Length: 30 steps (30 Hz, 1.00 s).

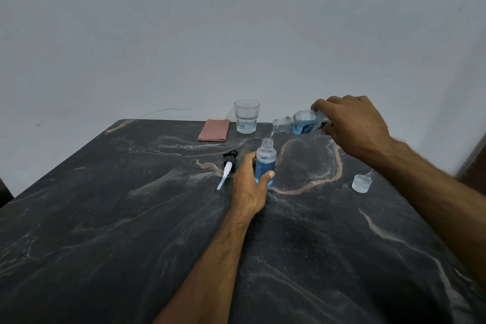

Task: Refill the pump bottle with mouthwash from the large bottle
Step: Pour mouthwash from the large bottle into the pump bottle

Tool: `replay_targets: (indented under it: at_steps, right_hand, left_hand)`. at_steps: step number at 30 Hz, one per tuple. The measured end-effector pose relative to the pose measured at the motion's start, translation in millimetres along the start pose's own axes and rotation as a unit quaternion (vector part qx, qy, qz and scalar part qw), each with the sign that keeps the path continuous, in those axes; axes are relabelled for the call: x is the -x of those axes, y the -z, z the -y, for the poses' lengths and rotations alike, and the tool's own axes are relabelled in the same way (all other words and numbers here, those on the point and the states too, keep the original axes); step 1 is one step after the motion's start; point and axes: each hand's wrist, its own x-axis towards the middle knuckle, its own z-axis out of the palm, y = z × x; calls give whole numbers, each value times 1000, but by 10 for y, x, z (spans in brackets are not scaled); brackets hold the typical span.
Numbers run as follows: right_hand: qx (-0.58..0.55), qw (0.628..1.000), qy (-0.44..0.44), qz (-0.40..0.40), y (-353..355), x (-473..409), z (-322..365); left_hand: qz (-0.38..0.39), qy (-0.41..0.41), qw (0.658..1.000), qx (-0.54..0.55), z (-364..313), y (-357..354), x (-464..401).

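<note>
- The left hand (248,184) reaches up from the lower middle of the frame, its fingers (268,176) wrapped around the lower part of the small pump bottle (266,159), which stands upright on the table (105,218) just right of centre.
- The pump bottle is open at the neck, with blue mouthwash filling roughly its lower half and the upper part clear.
- The right hand (352,126) comes in from the right edge and clenches the base end of the large bottle (299,121), holding it tipped almost level in the air.
- The large bottle's open mouth points left and sits just above the pump bottle's neck; a thin stream of liquid falls from it into the opening.
- Blue liquid lies along the lower side of the tilted large bottle, and its label is partly hidden under the hand.
- The pump head (228,166), black on top with a white tube, lies flat on the table just left of the left hand.
- A clear cap (362,183) rests on the table at the right, below the right forearm.
- A drinking glass (246,116) stands near the far table edge in the upper middle, with a folded pinkish cloth (213,130) lying just left of it.
</note>
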Motion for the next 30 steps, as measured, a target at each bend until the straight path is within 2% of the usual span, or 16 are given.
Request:
replay_targets:
  at_steps: [30]
  right_hand:
    - [7,1000,-3,-4,-4,-3,11]
  left_hand:
    - [2,0,1000,12,-15,8,13]
